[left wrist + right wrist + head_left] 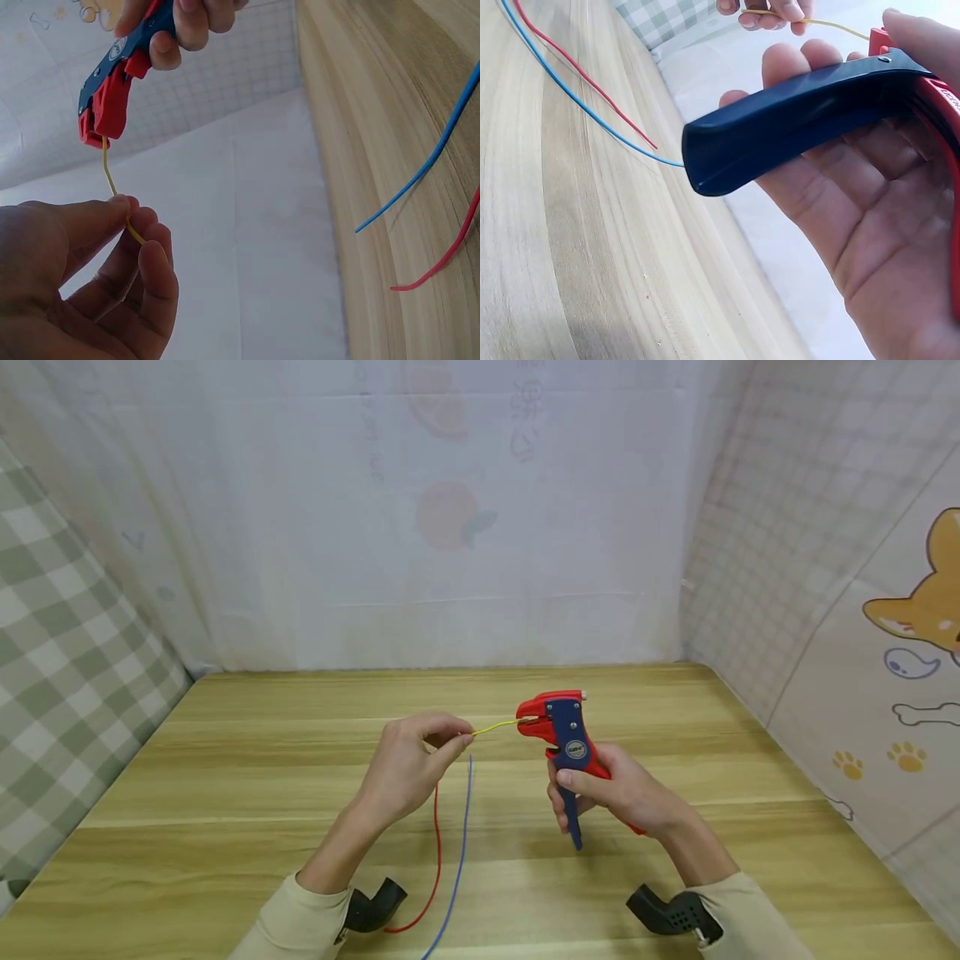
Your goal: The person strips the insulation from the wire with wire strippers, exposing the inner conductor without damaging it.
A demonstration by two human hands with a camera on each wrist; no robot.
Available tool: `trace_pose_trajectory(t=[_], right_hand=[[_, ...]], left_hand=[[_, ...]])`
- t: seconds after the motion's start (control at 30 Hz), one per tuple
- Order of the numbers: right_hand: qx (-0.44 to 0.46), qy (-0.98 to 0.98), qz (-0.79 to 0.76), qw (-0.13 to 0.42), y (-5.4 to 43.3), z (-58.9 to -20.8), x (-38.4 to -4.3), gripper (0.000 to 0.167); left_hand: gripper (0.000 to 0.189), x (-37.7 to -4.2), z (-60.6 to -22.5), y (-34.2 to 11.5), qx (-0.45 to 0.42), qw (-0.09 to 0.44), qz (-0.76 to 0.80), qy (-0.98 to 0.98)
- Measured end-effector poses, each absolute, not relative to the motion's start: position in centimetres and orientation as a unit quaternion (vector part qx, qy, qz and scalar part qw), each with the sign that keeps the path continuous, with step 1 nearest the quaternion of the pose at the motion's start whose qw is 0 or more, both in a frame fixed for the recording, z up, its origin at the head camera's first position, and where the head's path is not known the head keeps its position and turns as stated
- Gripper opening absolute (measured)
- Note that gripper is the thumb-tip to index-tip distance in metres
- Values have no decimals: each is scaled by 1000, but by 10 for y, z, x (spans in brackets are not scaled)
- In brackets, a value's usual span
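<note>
My right hand (611, 789) grips a red and dark blue wire stripper (573, 735) by its handles, head up and its mouth facing left. Between thumb and fingertips my left hand (408, 764) pinches a short yellow wire (495, 726). The far end of that wire runs into the stripper's red mouth, as the left wrist view also shows. In the right wrist view the blue handle (795, 112) lies across the fingers, which curl behind it.
On the wood-grain table (247, 777) lie a red wire (438, 843) and a blue wire (462, 843), side by side below the left hand. A pale printed sheet (337, 543) hangs behind the table, and a green checked cloth (60, 610) is at the left.
</note>
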State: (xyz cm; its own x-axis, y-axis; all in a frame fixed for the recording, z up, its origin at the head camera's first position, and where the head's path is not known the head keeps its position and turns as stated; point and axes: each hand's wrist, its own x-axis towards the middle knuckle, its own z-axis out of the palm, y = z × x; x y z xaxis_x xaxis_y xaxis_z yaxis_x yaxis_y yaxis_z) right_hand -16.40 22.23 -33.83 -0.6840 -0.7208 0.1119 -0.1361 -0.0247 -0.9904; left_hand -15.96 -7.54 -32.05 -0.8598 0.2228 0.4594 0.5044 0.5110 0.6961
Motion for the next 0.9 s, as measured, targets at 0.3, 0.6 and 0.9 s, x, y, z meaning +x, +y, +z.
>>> trace_pose_trajectory(t=[0.3,0.6,0.9], right_hand=[[-325,660,-636,234,220,-342,-166,14],[-327,670,-632,213,221,-342,-164,16],[-320,692,-617,198,218,-342,-163,23]], left_hand=[[9,-159,-323,-75,-217,164,-442,-855],[8,-157,-322,-74,-228,185,-436,-851],[8,-154,-320,-75,-223,177,-439,-853]])
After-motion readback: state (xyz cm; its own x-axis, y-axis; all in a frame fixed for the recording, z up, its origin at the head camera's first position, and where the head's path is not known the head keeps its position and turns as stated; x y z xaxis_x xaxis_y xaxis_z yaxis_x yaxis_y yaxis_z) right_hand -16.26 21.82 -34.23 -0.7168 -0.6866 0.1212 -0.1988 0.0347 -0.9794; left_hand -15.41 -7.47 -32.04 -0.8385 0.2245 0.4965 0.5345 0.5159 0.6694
